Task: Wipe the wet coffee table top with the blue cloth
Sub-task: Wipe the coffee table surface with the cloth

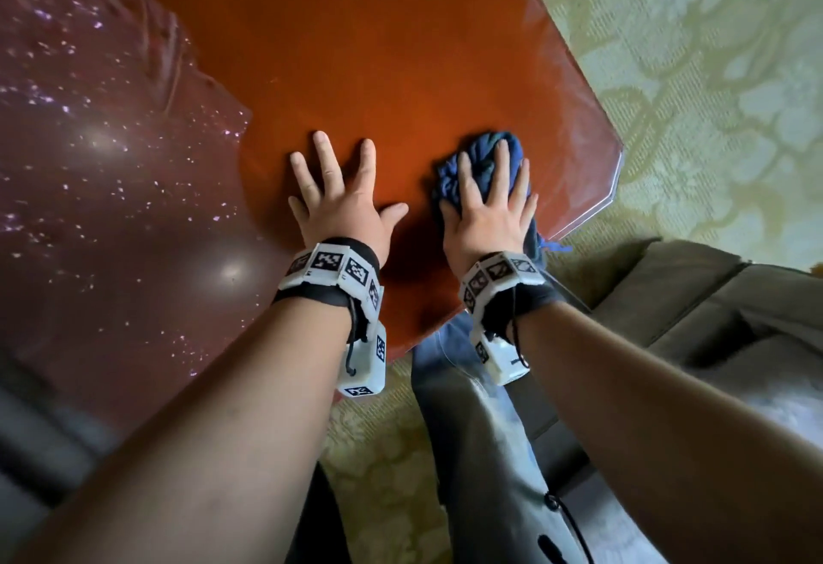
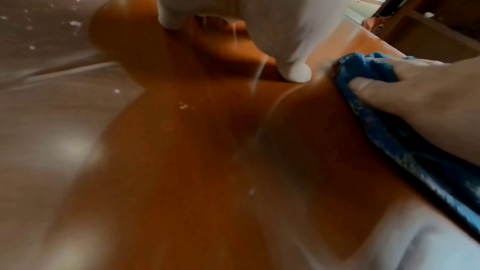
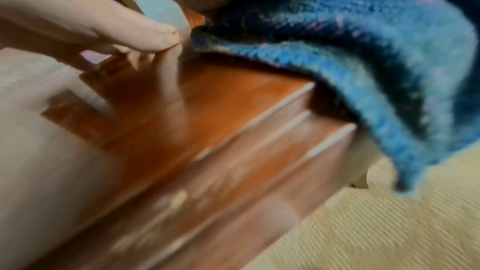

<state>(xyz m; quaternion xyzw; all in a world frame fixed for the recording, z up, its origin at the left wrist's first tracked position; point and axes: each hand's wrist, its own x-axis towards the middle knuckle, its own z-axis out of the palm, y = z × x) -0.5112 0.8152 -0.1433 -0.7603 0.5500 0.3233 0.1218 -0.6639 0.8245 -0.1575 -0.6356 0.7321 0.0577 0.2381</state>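
The coffee table top (image 1: 356, 73) is glossy red-brown, with water drops shining on its left part (image 1: 67, 126). My left hand (image 1: 343, 198) lies flat on the bare top with its fingers spread. Just to its right, my right hand (image 1: 490, 202) presses straight fingers down on the bunched blue cloth (image 1: 478, 151) near the table's cut corner. The left wrist view shows wet streaks on the table (image 2: 194, 151), and the right hand (image 2: 420, 93) on the cloth (image 2: 369, 65). In the right wrist view the cloth (image 3: 363, 59) hangs over the table's edge (image 3: 259, 122).
The glass corner (image 1: 617, 171) of the table is close to the right of the cloth. A pale patterned carpet (image 1: 712, 73) lies beyond it. An olive sofa cushion (image 1: 712, 318) and my trouser leg (image 1: 481, 452) are at the lower right.
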